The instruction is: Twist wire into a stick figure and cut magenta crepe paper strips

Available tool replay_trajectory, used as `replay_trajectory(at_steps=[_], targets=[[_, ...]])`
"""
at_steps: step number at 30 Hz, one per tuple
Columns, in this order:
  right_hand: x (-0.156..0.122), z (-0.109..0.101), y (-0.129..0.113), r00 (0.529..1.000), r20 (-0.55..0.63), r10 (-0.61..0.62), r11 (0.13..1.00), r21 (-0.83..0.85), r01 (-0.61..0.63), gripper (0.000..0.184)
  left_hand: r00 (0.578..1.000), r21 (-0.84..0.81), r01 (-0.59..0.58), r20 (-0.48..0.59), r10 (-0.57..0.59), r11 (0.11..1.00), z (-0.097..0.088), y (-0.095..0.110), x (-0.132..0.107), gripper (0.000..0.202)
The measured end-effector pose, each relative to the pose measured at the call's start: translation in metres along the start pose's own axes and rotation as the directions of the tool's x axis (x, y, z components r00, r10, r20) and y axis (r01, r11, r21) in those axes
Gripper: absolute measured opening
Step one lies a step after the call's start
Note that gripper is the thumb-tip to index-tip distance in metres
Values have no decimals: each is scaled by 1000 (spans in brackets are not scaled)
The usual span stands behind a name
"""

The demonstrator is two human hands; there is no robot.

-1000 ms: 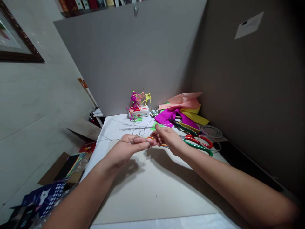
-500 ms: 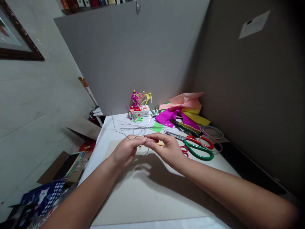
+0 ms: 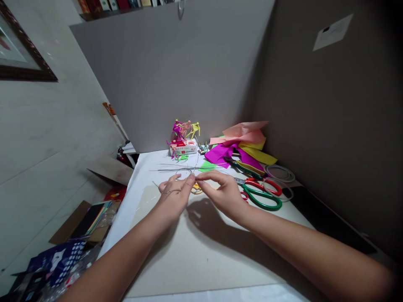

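My left hand [image 3: 174, 197] and my right hand [image 3: 222, 193] meet fingertip to fingertip above the grey-white board. Between them they pinch a thin metal wire [image 3: 171, 191]; one stretch of it lies across the back of my left hand, and another rises from the fingertips. Most of the twisted part is hidden by my fingers. Just beneath the fingertips, a small orange-yellow object [image 3: 197, 190] shows on the board. Several loose straight wires [image 3: 166, 167] lie beyond my hands.
Red- and green-handled scissors [image 3: 262, 199] lie right of my right hand, near wire coils [image 3: 280, 173]. Behind are crumpled coloured papers [image 3: 242, 134] and small coloured wire figures [image 3: 185, 129] on a white box [image 3: 190, 149]. A grey panel [image 3: 189, 75] stands at the back.
My left hand has turned so its back faces up, with the fingers spread more to the left. The wire's bent upright end at the left has swung away; wire now crosses that hand.
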State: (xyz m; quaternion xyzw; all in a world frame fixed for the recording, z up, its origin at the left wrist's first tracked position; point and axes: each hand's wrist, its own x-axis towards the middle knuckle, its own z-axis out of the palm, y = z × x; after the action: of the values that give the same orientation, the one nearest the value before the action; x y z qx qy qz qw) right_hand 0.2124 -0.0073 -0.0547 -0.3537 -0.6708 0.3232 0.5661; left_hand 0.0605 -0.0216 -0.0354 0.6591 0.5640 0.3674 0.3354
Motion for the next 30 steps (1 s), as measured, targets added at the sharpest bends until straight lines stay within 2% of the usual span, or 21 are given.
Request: replay_trajectory(at_steps=[3,5,10,15,21,24,30], targets=[[0,-1,1,999,7,-50,998,-43,50,12,989,268,-77,-99,107,960,1,-1,0,43],[0,-1,2,1000,4,-20,1000,-15,20,12,988,344,-80,-98,120,935,3,-1,1,46],[-2,2,5,993,5,119,971,206,-118,11,984,523,-57,-113,136,850,6,-1,0,53],[1,2,4,961,148,232,838,472,-274,12,985,540,-92,-72,155,837,7,2,-2,53],[2,4,3,931,181,318,725,586,-361,17,985,526,-112,-54,165,843,7,4,0,49],[4,4,6,910,200,362,725,554,-410,19,987,523,-110,-42,154,845,8,1,1,47],[8,2,8,891,237,386,794,407,-452,16,988,536,-95,-53,146,839,10,-5,3,46]])
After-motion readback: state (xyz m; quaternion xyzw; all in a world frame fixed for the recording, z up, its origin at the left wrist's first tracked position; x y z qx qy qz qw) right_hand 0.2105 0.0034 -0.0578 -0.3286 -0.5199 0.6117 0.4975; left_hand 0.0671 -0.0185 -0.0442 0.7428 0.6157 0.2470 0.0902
